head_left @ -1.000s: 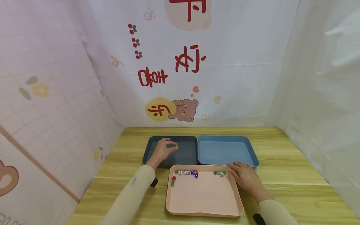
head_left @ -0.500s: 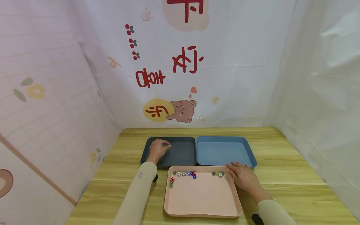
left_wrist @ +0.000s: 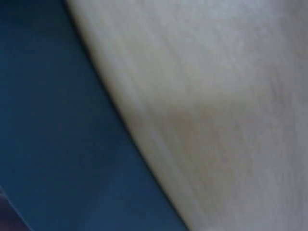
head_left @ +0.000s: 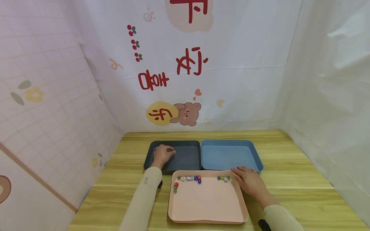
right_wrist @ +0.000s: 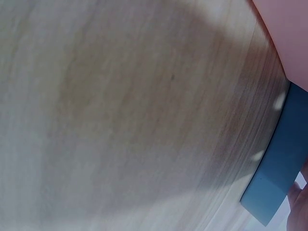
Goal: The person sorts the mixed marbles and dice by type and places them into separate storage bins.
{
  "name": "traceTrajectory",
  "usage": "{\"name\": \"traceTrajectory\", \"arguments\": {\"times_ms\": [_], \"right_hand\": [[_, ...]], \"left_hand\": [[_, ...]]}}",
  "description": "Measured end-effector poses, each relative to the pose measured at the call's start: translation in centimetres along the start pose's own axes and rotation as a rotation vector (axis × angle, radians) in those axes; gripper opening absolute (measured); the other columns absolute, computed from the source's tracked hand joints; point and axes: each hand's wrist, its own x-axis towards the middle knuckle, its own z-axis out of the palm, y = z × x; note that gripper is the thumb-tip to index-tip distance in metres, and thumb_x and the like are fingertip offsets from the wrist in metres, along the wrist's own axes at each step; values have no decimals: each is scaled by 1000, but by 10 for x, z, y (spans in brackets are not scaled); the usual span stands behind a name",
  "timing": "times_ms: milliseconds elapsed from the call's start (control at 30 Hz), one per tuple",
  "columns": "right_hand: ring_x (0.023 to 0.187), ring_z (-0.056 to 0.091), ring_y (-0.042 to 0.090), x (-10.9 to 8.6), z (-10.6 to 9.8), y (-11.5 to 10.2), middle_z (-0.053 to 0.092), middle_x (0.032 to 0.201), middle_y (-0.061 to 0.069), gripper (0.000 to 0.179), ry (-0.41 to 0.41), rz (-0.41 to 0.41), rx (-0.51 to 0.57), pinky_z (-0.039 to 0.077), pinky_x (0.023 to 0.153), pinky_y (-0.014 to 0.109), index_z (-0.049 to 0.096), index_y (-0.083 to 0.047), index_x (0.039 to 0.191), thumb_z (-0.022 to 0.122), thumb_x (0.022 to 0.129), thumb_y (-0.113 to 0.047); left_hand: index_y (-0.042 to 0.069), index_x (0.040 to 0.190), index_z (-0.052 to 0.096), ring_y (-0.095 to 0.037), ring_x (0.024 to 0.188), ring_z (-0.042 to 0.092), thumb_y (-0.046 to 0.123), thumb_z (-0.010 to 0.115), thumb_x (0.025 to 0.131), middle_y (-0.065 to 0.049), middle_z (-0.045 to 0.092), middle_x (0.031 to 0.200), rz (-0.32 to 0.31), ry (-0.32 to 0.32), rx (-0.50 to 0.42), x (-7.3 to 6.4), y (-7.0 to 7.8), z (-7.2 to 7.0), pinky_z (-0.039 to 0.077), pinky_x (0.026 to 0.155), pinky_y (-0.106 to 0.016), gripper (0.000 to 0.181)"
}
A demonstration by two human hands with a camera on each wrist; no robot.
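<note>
My left hand [head_left: 162, 155] reaches into the dark blue tray [head_left: 189, 166] at the back left. Its thumb and forefinger meet in a pinch around a tiny marble, now mostly hidden by the fingertips. My right hand [head_left: 251, 181] rests with extended fingers on the right back corner of the pink tray [head_left: 208, 205]. Inside that tray, white dice [head_left: 188, 178], blue dice [head_left: 199, 182], a red die [head_left: 176, 184] and green marbles [head_left: 175, 190] line the back and left walls. Another white die [head_left: 225, 179] sits among marbles at the back right.
A lighter blue tray [head_left: 231, 157] stands right of the dark one, their sides close together. All three trays lie on a wood-grain table [head_left: 289, 179]. White printed cloth [head_left: 245, 80] hangs behind and on both sides.
My left hand has moved a little left within the dark tray, and the small marble at its fingertips shows less. My right hand stays at the pink tray's corner. The head view has shifted slightly.
</note>
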Motion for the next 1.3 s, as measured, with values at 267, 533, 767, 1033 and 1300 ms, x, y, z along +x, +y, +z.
{"name": "traceTrajectory", "arguments": {"times_ms": [267, 533, 767, 1033, 1300], "right_hand": [[124, 52, 48, 1, 3, 2, 61, 129, 23, 35, 8, -7, -1, 32, 101, 70, 66, -7, 131, 59, 100, -24], [125, 51, 47, 2, 2, 1, 61, 130, 23, 35, 8, 4, 1, 31, 103, 69, 65, -7, 132, 59, 100, -23], [126, 51, 47, 1, 1, -1, 60, 131, 23, 36, -4, 5, -8, 31, 104, 68, 64, -7, 133, 59, 101, -23], [126, 51, 46, 1, 0, -2, 60, 131, 22, 36, -10, 2, -15, 31, 103, 68, 65, -8, 132, 58, 101, -24], [125, 51, 47, 1, 2, -1, 60, 131, 23, 36, -4, 0, -16, 31, 103, 69, 65, -7, 132, 59, 101, -23]], "left_hand": [[14, 99, 79, -42, 122, 50, 25, 75, 90, -13, 66, 119, -27, -38, 5, 1, -2, 7, 35, 101, -62, 14], [13, 105, 78, -42, 122, 49, 25, 76, 89, -15, 63, 122, -24, -50, 12, 1, -3, 9, 36, 100, -60, 20], [12, 106, 78, -41, 120, 52, 24, 75, 89, -13, 65, 120, 10, -21, 26, 1, -2, 1, 37, 98, -61, 21], [11, 109, 76, -44, 123, 48, 24, 74, 91, -19, 60, 125, 22, -16, 44, -2, -7, -13, 35, 100, -63, 23], [10, 113, 75, -43, 125, 47, 24, 72, 92, -20, 57, 130, 88, -64, 69, -8, -16, -25, 35, 102, -62, 25]]}}
